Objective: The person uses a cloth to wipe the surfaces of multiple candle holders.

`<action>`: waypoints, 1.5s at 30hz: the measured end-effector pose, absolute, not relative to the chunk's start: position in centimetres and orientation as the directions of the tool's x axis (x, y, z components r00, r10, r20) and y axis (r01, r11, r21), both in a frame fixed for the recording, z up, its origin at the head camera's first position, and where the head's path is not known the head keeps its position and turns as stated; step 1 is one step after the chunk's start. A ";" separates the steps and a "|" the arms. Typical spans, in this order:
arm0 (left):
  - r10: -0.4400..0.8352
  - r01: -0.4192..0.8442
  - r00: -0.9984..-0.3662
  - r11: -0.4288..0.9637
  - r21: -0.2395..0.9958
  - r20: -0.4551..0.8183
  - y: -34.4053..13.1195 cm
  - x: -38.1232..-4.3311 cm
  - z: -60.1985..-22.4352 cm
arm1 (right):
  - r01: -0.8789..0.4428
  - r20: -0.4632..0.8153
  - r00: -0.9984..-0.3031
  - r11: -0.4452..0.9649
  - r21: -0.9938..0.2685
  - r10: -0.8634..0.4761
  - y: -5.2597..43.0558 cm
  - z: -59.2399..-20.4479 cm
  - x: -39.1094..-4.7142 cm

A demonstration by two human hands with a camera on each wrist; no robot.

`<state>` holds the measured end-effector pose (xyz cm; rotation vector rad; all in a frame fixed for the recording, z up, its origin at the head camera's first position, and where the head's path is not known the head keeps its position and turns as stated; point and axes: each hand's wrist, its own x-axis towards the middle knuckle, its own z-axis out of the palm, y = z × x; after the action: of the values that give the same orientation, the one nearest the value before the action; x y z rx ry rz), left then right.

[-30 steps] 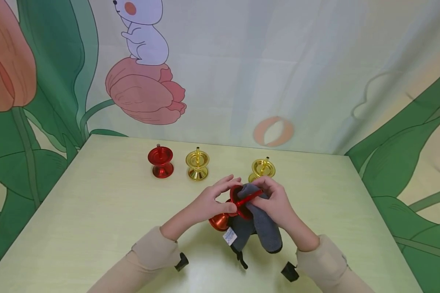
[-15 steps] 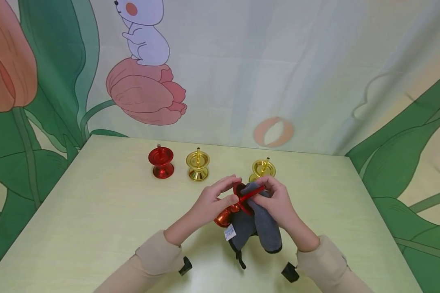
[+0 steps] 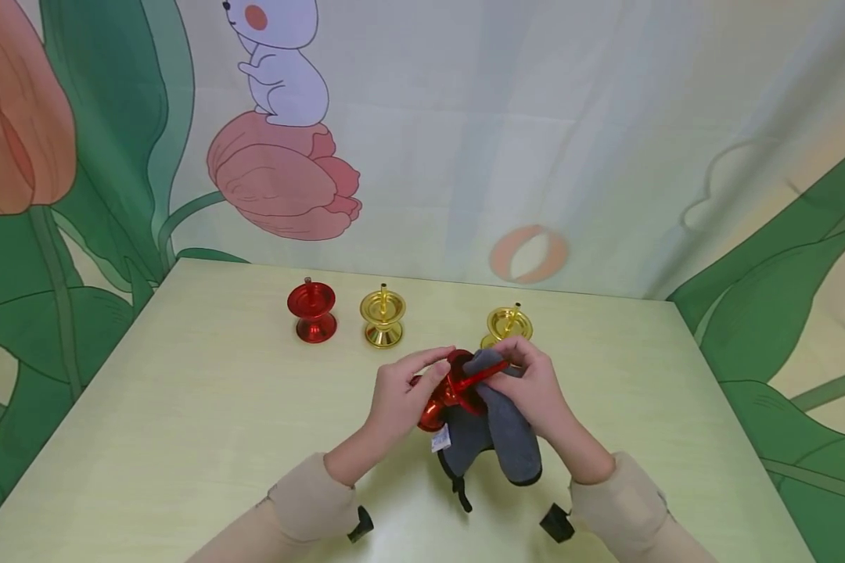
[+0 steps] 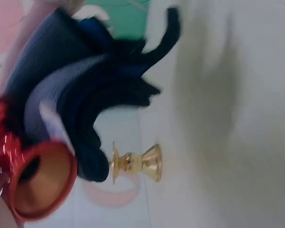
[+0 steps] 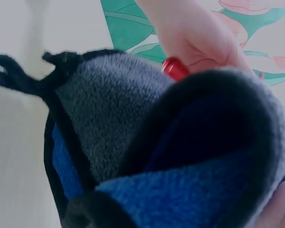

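My left hand (image 3: pixel 398 397) grips a shiny red candle holder (image 3: pixel 433 413), which is tilted with its hollow base toward the lower left. A thin stem sticks out of its dish toward the right. In the left wrist view the candle holder's open base (image 4: pixel 47 183) shows. My right hand (image 3: pixel 537 391) pinches a grey cloth (image 3: pixel 512 442) against the dish beside the stem. Up close in the right wrist view, the folded cloth (image 5: pixel 118 90) has a blue inner side, black edging and a hanging loop. The cloth hides part of the dish and the right fingertips.
Along the back of the table (image 3: pixel 183 438) stand another red candle holder (image 3: pixel 314 327), a gold one (image 3: pixel 383 333), and a second gold one (image 3: pixel 510 324) just behind my right hand. A printed curtain (image 3: pixel 422 156) hangs behind the table.
My left hand has turned, and the red candle holder's base has moved slightly up and to the right. The right hand keeps its hold on the cloth almost in place.
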<state>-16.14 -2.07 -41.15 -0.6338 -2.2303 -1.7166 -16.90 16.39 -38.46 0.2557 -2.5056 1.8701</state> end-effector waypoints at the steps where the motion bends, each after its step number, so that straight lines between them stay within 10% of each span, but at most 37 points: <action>1: 0.165 0.534 -0.846 0.257 0.806 0.508 -1.9 -15.9 -41.3 | -0.131 0.101 -0.988 0.277 -0.952 -0.119 16.4 -38.5 -16.9; 11: 0.300 0.655 -0.735 0.549 0.520 0.609 -1.2 -15.3 -40.8 | -0.156 0.126 -0.984 0.265 -0.952 -0.125 16.4 -38.3 -16.7; 22: 0.527 0.298 -0.842 0.274 0.914 0.117 -3.3 -16.7 -39.2 | -0.246 0.160 -0.943 0.288 -0.925 -0.291 16.9 -37.9 -16.5; 26: 0.402 0.394 -0.872 0.239 0.888 0.278 -2.9 -16.4 -39.8 | -0.205 0.148 -0.967 0.293 -0.934 -0.207 16.9 -37.9 -16.6; 32: 0.348 0.660 -0.751 0.410 0.630 0.561 -1.7 -15.3 -40.5 | -0.161 0.134 -0.985 0.285 -0.945 -0.110 16.7 -37.9 -16.7; 45: 0.406 0.671 -0.740 0.395 0.627 0.536 -1.6 -15.3 -39.6 | -0.263 0.206 -0.959 0.338 -0.904 -0.194 16.9 -37.7 -16.0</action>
<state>-15.32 -1.65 -39.62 -0.9417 -2.3600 -1.2692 -16.04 16.86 -37.72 0.4311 -2.5187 1.7196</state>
